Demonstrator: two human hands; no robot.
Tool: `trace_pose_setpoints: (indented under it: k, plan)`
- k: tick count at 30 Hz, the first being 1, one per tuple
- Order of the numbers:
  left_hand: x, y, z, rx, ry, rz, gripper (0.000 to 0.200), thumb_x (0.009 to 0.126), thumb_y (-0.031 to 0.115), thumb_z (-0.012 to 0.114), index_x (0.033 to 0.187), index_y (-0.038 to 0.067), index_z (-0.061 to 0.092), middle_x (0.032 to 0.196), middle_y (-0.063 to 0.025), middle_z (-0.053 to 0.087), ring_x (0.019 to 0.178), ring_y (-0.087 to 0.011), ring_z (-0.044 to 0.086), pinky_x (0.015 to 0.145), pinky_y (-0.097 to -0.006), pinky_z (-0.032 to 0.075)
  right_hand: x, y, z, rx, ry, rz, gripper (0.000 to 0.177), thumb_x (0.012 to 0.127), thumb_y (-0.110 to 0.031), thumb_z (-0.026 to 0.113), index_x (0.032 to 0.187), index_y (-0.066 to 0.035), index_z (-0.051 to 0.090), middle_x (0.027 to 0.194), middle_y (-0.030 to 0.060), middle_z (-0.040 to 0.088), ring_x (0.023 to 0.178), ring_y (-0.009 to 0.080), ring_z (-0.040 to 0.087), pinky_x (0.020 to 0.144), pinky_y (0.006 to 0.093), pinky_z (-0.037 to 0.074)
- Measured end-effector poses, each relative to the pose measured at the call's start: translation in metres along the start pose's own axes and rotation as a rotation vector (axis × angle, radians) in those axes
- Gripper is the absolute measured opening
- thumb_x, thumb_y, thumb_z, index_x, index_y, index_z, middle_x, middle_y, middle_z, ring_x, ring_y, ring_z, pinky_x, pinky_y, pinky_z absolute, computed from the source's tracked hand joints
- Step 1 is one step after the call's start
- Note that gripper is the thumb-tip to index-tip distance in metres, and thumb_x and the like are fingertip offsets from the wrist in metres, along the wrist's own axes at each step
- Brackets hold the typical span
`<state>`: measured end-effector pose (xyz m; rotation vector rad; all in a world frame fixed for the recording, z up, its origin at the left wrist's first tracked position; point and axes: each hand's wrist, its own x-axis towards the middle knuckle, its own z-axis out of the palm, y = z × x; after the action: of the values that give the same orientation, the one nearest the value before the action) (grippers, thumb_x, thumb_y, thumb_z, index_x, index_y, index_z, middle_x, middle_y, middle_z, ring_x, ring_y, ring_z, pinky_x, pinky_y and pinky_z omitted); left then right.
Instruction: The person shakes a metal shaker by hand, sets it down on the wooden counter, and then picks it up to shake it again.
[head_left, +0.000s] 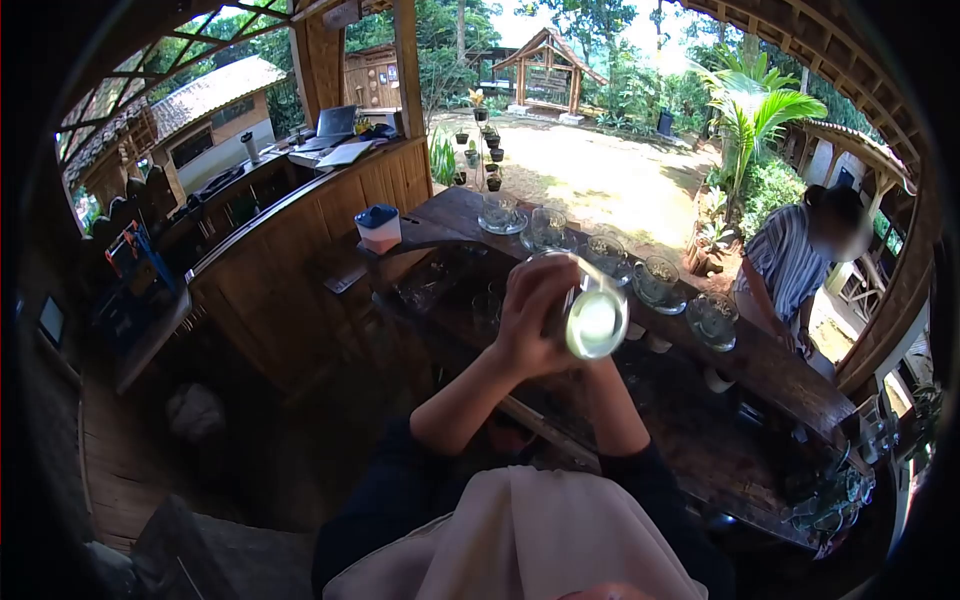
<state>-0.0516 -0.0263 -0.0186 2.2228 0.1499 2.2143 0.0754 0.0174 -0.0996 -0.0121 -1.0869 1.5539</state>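
Observation:
A clear drinking glass (596,320) is held up in front of me, its round bottom facing the camera. My left hand (528,315) wraps around its side from the left. My right hand is hidden behind the glass and the left hand; only its forearm (612,405) shows, rising from below. Both sleeves are dark. Beneath the hands runs a dark wooden counter (760,365).
Several glass cups on saucers (656,282) line the counter's far edge. A white tub with a blue lid (379,228) stands at its left end. A person in a striped shirt (790,265) leans at the counter's right. A wooden bar with a laptop (334,123) is behind, left.

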Motion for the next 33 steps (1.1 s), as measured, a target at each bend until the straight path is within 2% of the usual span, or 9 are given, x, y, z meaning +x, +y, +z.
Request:
trace_pose_setpoints:
  k: [1, 4, 10, 12, 13, 14, 16, 25, 33]
  plan:
    - [0.005, -0.001, 0.007, 0.054, -0.045, -0.245, 0.055, 0.069, 0.018, 0.075, 0.117, 0.006, 0.050, 0.119, -0.0175, 0.052, 0.109, -0.0339, 0.052, 0.085, -0.0461, 0.042, 0.007, -0.001, -0.014, -0.557, 0.146, -0.142, 0.070, 0.090, -0.059, 0.037, 0.133, -0.003, 0.037, 0.128, 0.0144, 0.047, 0.117, 0.0234, 0.049, 0.098, 0.0378, 0.041]
    - [-0.001, 0.020, -0.001, 0.098, 0.038, -0.138, 0.064, 0.061, 0.018, 0.080, 0.116, 0.004, 0.050, 0.120, -0.0179, 0.051, 0.109, -0.0347, 0.052, 0.086, -0.0478, 0.041, -0.007, -0.033, 0.027, -0.491, 0.172, 0.111, 0.074, 0.090, -0.063, 0.030, 0.133, -0.003, 0.037, 0.127, 0.0134, 0.048, 0.114, 0.0231, 0.052, 0.097, 0.0350, 0.042]
    - [-0.020, 0.086, 0.025, -0.231, 0.710, 0.769, 0.033, 0.086, 0.046, 0.052, 0.117, 0.034, 0.051, 0.108, 0.0001, 0.053, 0.097, -0.0276, 0.053, 0.087, -0.0478, 0.031, -0.025, -0.054, 0.107, -0.807, -0.344, -0.658, 0.084, 0.083, -0.068, 0.041, 0.131, 0.001, 0.040, 0.127, 0.0189, 0.045, 0.116, 0.0291, 0.046, 0.100, 0.0390, 0.034]
    - [0.000, 0.074, 0.028, -0.021, 0.602, 0.573, 0.079, 0.065, 0.050, 0.078, 0.129, 0.029, 0.036, 0.114, -0.0065, 0.043, 0.105, -0.0262, 0.046, 0.092, -0.0462, 0.034, -0.022, -0.052, 0.103, -0.869, -0.138, -0.444, 0.078, 0.086, -0.064, 0.040, 0.130, 0.001, 0.040, 0.127, 0.0179, 0.045, 0.116, 0.0270, 0.047, 0.099, 0.0378, 0.035]
    - [-0.018, 0.040, 0.017, 0.059, 0.474, 0.445, 0.051, 0.081, 0.040, 0.062, 0.124, 0.017, 0.047, 0.112, -0.0023, 0.053, 0.099, -0.0266, 0.052, 0.087, -0.0450, 0.034, -0.021, -0.050, 0.097, -0.914, 0.065, -0.229, 0.073, 0.089, -0.059, 0.040, 0.130, 0.001, 0.041, 0.127, 0.0169, 0.045, 0.115, 0.0248, 0.047, 0.098, 0.0366, 0.037]
    - [-0.021, 0.027, 0.011, 0.136, 0.290, 0.210, 0.065, 0.074, 0.036, 0.071, 0.124, 0.005, 0.044, 0.117, -0.0110, 0.051, 0.104, -0.0291, 0.051, 0.087, -0.0432, 0.038, -0.021, -0.035, 0.067, -0.195, 0.218, 0.092, 0.061, 0.095, -0.053, 0.032, 0.124, -0.001, 0.047, 0.119, 0.0121, 0.053, 0.107, 0.0190, 0.053, 0.091, 0.0322, 0.043]
    - [-0.025, 0.004, 0.019, 0.168, 0.110, -0.351, 0.077, 0.063, 0.029, 0.082, 0.123, 0.002, 0.044, 0.119, -0.0195, 0.049, 0.109, -0.0334, 0.050, 0.090, -0.0419, 0.042, -0.013, -0.025, 0.017, -0.442, 0.171, 0.123, 0.056, 0.098, -0.046, 0.020, 0.113, -0.004, 0.053, 0.100, 0.0060, 0.062, 0.092, 0.0137, 0.059, 0.079, 0.0274, 0.048]
    - [-0.012, 0.107, 0.052, -0.108, 0.639, 0.628, 0.085, 0.063, 0.042, 0.082, 0.126, 0.008, 0.036, 0.121, -0.0154, 0.044, 0.111, -0.0355, 0.047, 0.091, -0.0475, 0.042, -0.027, -0.093, 0.115, -0.980, -0.475, -0.568, 0.108, 0.070, -0.083, 0.039, 0.130, 0.007, 0.039, 0.127, 0.0243, 0.044, 0.120, 0.0421, 0.041, 0.099, 0.0456, 0.033]
    - [-0.018, 0.012, 0.051, 0.178, -0.162, -0.196, 0.090, 0.064, 0.033, 0.083, 0.130, 0.007, 0.028, 0.126, -0.0169, 0.040, 0.114, -0.0328, 0.045, 0.093, -0.0456, 0.041, -0.017, -0.097, 0.008, -0.487, 0.163, 0.261, 0.061, 0.098, -0.050, 0.019, 0.120, -0.001, 0.050, 0.107, 0.0102, 0.060, 0.099, 0.0170, 0.058, 0.087, 0.0310, 0.046]
